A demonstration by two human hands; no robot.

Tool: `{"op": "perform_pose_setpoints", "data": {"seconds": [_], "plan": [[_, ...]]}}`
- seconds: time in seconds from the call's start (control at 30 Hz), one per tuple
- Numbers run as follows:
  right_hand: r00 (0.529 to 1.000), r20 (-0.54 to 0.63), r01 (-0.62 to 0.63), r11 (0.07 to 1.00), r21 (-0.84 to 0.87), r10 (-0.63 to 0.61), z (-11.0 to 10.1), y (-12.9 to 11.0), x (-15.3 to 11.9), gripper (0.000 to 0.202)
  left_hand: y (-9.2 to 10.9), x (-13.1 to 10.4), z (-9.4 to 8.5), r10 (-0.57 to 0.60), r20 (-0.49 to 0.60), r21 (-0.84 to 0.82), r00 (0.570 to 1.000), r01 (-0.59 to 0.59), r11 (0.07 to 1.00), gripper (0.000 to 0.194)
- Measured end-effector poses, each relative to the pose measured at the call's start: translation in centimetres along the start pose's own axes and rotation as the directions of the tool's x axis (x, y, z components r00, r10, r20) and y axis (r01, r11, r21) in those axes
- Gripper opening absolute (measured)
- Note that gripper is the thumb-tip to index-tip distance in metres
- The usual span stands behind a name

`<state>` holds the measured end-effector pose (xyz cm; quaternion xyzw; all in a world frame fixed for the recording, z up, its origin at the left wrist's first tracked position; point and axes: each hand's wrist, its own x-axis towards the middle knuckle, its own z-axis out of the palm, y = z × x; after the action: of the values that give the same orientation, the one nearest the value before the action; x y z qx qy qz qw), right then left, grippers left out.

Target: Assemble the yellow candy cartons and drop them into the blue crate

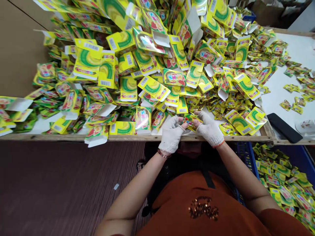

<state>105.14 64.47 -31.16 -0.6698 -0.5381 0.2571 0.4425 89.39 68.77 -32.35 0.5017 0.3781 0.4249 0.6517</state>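
Note:
Both hands wear white fingerless gloves and meet at the table's front edge. Between them is a small yellow-green candy packet (190, 122), partly covered by the fingers. My left hand (171, 131) pinches its left side, with a beaded bracelet at the wrist. My right hand (208, 128) grips the right side; its glove has an orange cuff. Just left of my left hand a printed yellow carton (143, 119) lies at the edge. Behind the hands rises a heap of flat yellow cartons (154, 89), some with open white flaps, mixed with small packets (216, 106).
A black phone (284, 127) lies on the white tabletop (285, 82) at the right, beside a clear container (305, 126). Loose packets (292, 88) are scattered there. Below, a blue crate (254, 160) holds many filled cartons. A wooden rim (73, 137) edges the table.

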Motion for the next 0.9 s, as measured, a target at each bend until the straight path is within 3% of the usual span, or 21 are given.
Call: {"op": "perform_pose_setpoints", "data": {"seconds": [0.07, 0.1, 0.13, 0.2, 0.27, 0.3, 0.33, 0.43, 0.5, 0.6, 0.63, 0.67, 0.8, 0.9], "plan": [[0.996, 0.055, -0.068, 0.996, 0.061, 0.065, 0.3, -0.1, -0.3, 0.046, 0.5, 0.1, -0.3, 0.126, 0.028, 0.208, 0.992, -0.129, 0.970, 0.025], [0.990, 0.079, -0.121, 0.986, 0.110, 0.113, 0.4, -0.1, -0.4, 0.048, 1.0, 0.2, -0.6, 0.231, 0.049, 0.344, 0.972, -0.233, 0.910, 0.020], [0.982, 0.100, -0.175, 0.971, 0.163, 0.161, 0.3, -0.3, -0.5, 0.051, 1.6, 0.5, -1.2, 0.349, 0.080, 0.476, 0.934, -0.343, 0.810, 0.016], [0.969, 0.119, -0.242, 0.939, 0.244, 0.218, 0.0, -0.6, -0.5, 0.055, 3.3, 1.7, -2.7, 0.562, 0.155, 0.691, 0.813, -0.495, 0.527, 0.019], [0.971, 0.110, -0.234, 0.934, 0.269, 0.211, -0.4, -0.9, -0.4, 0.054, 5.1, 3.6, -4.8, 0.655, 0.201, 0.831, 0.728, -0.481, 0.280, 0.043], [0.975, 0.104, -0.219, 0.936, 0.274, 0.198, -0.5, -1.0, -0.4, 0.053, 5.9, 4.6, -5.9, 0.658, 0.207, 0.877, 0.724, -0.435, 0.202, 0.055], [0.976, 0.104, -0.212, 0.936, 0.282, 0.190, -0.6, -1.1, -0.3, 0.052, 6.7, 5.7, -6.9, 0.628, 0.218, 0.909, 0.747, -0.390, 0.148, 0.061], [0.972, 0.112, -0.232, 0.916, 0.328, 0.206, -0.3, -0.9, -0.4, 0.052, 8.3, 8.1, -9.7, 0.503, 0.321, 0.925, 0.802, -0.380, 0.016, 0.046], [0.973, 0.117, -0.228, 0.901, 0.368, 0.199, 0.1, -0.7, -0.6, 0.051, 9.0, 8.3, -10.8, 0.545, 0.368, 0.907, 0.753, -0.421, -0.030, 0.036], [0.986, 0.137, -0.146, 0.901, 0.408, 0.098, 0.2, -0.7, -1.0, 0.043, 9.6, 6.8, -11.1, 0.736, 0.349, 0.881, 0.579, -0.471, -0.047, 0.036], [0.990, 0.135, -0.096, 0.907, 0.411, 0.043, 0.0, -1.0, -1.0, 0.039, 9.6, 6.0, -10.8, 0.767, 0.346, 0.872, 0.540, -0.487, -0.050, 0.036], [0.992, 0.122, -0.032, 0.913, 0.407, -0.020, -0.3, -1.3, -1.1, 0.035, 9.5, 5.2, -10.4, 0.769, 0.360, 0.862, 0.529, -0.504, -0.056, 0.036], [0.964, 0.064, 0.228, 0.926, 0.300, -0.258, -1.5, -2.8, -0.9, 0.027, 7.2, 2.3, -8.0, 0.556, 0.549, 0.775, 0.624, -0.629, -0.059, 0.040], [0.979, 0.093, 0.148, 0.943, 0.296, -0.183, -1.5, -2.8, -0.7, 0.032, 4.1, 0.9, -5.9, 0.438, 0.614, 0.705, 0.657, -0.706, 0.069, 0.048]]}}
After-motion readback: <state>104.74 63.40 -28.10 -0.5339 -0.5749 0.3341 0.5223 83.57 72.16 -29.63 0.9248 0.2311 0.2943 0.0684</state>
